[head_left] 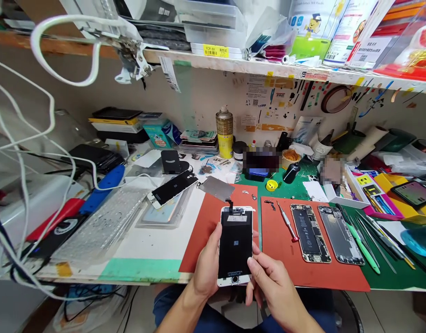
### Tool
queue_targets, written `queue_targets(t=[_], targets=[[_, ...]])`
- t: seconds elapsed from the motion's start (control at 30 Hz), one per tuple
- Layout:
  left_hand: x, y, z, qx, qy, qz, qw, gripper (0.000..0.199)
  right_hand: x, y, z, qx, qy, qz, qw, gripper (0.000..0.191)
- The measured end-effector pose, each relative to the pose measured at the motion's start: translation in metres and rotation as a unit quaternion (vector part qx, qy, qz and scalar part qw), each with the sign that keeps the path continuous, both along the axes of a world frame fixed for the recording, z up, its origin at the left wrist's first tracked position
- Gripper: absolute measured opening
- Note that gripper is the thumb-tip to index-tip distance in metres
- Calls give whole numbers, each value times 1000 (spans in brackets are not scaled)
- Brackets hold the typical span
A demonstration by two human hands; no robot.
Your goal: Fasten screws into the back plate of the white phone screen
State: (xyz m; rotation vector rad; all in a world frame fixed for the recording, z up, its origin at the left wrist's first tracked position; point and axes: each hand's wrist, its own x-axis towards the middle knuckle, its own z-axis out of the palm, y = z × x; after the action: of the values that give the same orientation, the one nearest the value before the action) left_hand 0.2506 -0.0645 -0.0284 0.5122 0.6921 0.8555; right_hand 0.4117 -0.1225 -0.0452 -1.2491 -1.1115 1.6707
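A white-framed smartphone display assembly point(235, 243) is held upright above my lap, its black back facing me and a flex cable rising from its top edge. My left hand point(206, 261) grips its left edge, and the fingers of my right hand point(268, 282) pinch its lower right edge. To the right, on an orange-red mat point(338, 275), lie an opened phone housing with a battery point(310, 233) and a bare phone housing point(341, 235). A red-tipped precision screwdriver point(287, 222) rests between the held display and the housing with the battery.
A metal display shield plate point(216, 188) and a second black-backed display point(173, 187) lie beyond my hands. Green-handled tweezers point(364, 247) and other tools sit at the right. White cables point(42, 138) hang at the left, and a loaded shelf point(234, 62) overhangs the bench.
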Motion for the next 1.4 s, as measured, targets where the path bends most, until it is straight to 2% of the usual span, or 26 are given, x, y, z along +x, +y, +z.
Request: queue_targets(t=[0.17, 0.3, 0.4, 0.5, 0.6, 0.67, 0.77, 0.83, 0.9, 0.93, 1.07, 1.17, 1.27, 1.4], targets=[[0, 1, -1, 11, -13, -14, 1000, 76, 2, 2, -2, -1, 7, 9, 1000, 63], [0, 2, 0, 6, -16, 3, 1000, 72, -1, 3, -5, 1, 10, 4, 1000, 59], [-1, 6, 1, -33, -6, 51, 998, 65, 2, 4, -1, -7, 4, 0, 1000, 58], [-3, 9, 3, -59, 6, 133, 989, 61, 17, 7, 13, 63, -111, -41, 991, 51], [-4, 8, 3, -60, 0, 202, 978, 57, 40, 19, 37, 192, -272, -93, 938, 36], [-4, 5, 2, -54, -16, 224, 973, 58, 52, 36, 58, 251, -351, -83, 898, 30], [-4, 1, 0, -41, -51, 241, 968, 62, 47, 77, 85, 300, -454, -8, 839, 21], [-4, 0, -2, -27, -73, 262, 962, 59, 29, 112, 95, 286, -516, 65, 805, 19], [-3, 0, -3, -8, -89, 288, 954, 56, 3, 148, 95, 237, -567, 119, 780, 24], [-2, 0, -3, 1, -95, 299, 950, 55, -10, 164, 91, 219, -576, 135, 776, 28], [0, -1, -4, 27, -106, 306, 946, 59, -49, 210, 72, 166, -602, 146, 767, 56], [0, -1, -3, 28, -112, 285, 951, 63, -60, 221, 64, 133, -618, 127, 764, 75], [-1, -2, -4, 18, -129, 284, 950, 62, -61, 222, 63, 110, -620, 108, 769, 83], [0, -2, -6, 19, -131, 288, 948, 63, -59, 225, 62, 100, -593, 80, 795, 92]])
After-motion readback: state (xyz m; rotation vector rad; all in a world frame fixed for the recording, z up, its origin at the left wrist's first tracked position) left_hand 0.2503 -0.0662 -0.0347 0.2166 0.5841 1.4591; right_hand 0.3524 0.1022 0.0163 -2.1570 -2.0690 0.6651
